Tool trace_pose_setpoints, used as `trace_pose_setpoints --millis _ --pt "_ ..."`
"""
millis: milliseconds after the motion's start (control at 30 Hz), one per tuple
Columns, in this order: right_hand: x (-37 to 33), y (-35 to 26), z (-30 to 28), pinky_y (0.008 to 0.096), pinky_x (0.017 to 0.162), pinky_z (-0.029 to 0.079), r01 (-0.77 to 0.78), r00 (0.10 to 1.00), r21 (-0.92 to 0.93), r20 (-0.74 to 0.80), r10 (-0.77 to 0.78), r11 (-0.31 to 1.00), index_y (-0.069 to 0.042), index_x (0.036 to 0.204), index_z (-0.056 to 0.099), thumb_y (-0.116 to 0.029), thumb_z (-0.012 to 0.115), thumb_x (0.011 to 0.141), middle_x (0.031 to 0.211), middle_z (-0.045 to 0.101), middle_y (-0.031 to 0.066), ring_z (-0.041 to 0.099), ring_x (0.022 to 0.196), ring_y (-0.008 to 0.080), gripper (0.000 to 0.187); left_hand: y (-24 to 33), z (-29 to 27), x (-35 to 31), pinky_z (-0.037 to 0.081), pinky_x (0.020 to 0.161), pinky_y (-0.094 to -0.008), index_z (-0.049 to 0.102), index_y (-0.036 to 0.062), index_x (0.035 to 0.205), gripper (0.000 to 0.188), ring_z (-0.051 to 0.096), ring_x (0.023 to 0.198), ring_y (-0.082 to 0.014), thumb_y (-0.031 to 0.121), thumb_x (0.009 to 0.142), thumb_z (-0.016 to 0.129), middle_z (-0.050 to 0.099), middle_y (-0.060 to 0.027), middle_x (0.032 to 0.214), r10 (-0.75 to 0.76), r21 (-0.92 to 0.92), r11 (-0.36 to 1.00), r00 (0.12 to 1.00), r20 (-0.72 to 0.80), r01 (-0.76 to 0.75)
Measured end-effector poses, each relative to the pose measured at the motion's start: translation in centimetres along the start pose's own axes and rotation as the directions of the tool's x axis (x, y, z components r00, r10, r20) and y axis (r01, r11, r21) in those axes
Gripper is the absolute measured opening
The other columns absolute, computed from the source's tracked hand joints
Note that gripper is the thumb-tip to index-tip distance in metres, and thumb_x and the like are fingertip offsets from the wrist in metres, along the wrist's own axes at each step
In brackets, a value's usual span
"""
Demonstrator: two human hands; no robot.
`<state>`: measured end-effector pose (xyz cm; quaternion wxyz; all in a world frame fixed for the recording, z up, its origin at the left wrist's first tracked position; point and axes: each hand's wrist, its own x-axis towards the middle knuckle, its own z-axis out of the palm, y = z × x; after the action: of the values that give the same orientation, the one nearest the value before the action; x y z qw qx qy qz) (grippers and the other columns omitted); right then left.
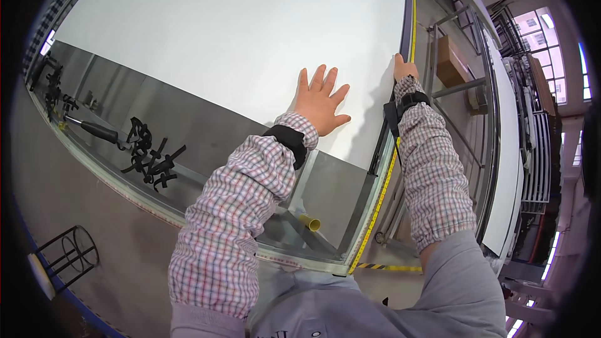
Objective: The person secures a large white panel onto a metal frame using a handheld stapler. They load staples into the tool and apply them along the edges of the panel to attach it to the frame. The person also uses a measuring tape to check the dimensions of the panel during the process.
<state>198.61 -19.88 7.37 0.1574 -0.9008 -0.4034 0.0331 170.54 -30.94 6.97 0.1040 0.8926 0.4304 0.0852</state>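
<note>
A large white panel [238, 25] lies across the table frame. My left hand [319, 103] rests flat on it near its near edge, fingers spread, holding nothing. At the panel's right side, my right hand [405, 69] is closed over the edge, where a dark strip [405, 25] runs. Its thumb side shows, while the other fingers are mostly hidden. A yellow measuring tape [375, 213] runs along the table's right edge, just beside that hand. Dark bands circle both wrists over checked sleeves.
A black-handled tool [94, 128] and tangled black straps [150, 156] lie at the left. Near the front corner is a yellow tube [310, 223]. A stool [66, 260] stands on the floor at lower left. Beyond the right edge are metal racks [460, 87] and a cardboard box [452, 62].
</note>
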Motion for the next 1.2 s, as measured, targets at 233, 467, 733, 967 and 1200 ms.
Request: trace_pose_setpoints --millis 233,467,733,967,1200 --pt "-1.4 -1.5 -0.8 0.0431 0.087 0.041 0.03 0.999 0.017 0.012 -0.03 0.999 0.009 0.093 0.06 -0.052 0.041 0.081 0.096 0.058 0.0287 0.055 0.097 0.0403 0.065 -0.6 -0.2 -0.5 0.007 0.104 -0.0552 0.027 0.0181 0.137 0.062 0.007 0.134 -0.0332 0.053 0.086 0.036 0.014 -0.0149 0.144 0.009 -0.004 1.0 1.0 -0.002 -0.009" --pt "-1.7 -0.4 -0.3 0.0438 0.086 0.041 0.047 0.999 -0.055 -0.024 -0.049 0.997 0.008 0.094 0.061 -0.054 0.036 0.083 0.096 0.058 0.0284 0.055 0.097 0.04 0.068 -0.8 -0.4 -1.1 0.006 0.104 -0.0554 0.026 0.0181 0.137 0.064 0.005 0.134 -0.0325 0.054 0.086 0.037 0.013 -0.0149 0.144 0.009 -0.004 1.0 1.0 0.019 -0.009" --pt "-2.8 0.3 0.2 0.0441 0.087 0.04 0.078 0.997 -0.046 0.006 -0.077 0.996 0.008 0.093 0.061 -0.057 0.037 0.081 0.097 0.058 0.0281 0.054 0.096 0.0411 0.071 0.2 -0.5 -0.6 0.009 0.105 -0.0538 0.03 0.015 0.135 0.064 0.011 0.133 -0.0316 0.053 0.085 0.042 0.02 -0.0157 0.142 0.027 0.079 0.997 1.0 0.002 -0.027" --pt "-3.3 0.5 0.4 0.0445 0.086 0.041 0.067 0.998 -0.048 0.016 -0.066 0.997 0.007 0.092 0.062 -0.057 0.033 0.083 0.096 0.058 0.0281 0.054 0.096 0.0409 0.072 0.8 0.8 0.1 0.009 0.105 -0.0526 0.029 0.0145 0.135 0.06 0.012 0.133 -0.0325 0.05 0.087 0.038 0.02 -0.016 0.142 0.109 -0.069 0.991 0.99 -0.085 -0.115" --pt "-4.4 0.9 0.4 0.0435 0.087 0.04 0.066 0.997 -0.056 -0.021 -0.067 0.996 0.009 0.092 0.061 -0.057 0.035 0.082 0.096 0.058 0.0291 0.054 0.097 0.0413 0.072 1.2 0.5 0.2 0.009 0.104 -0.0552 0.03 0.0156 0.135 0.061 0.013 0.132 -0.0358 0.05 0.086 0.04 0.021 -0.0187 0.141 0.111 -0.062 0.992 0.993 -0.049 -0.114"
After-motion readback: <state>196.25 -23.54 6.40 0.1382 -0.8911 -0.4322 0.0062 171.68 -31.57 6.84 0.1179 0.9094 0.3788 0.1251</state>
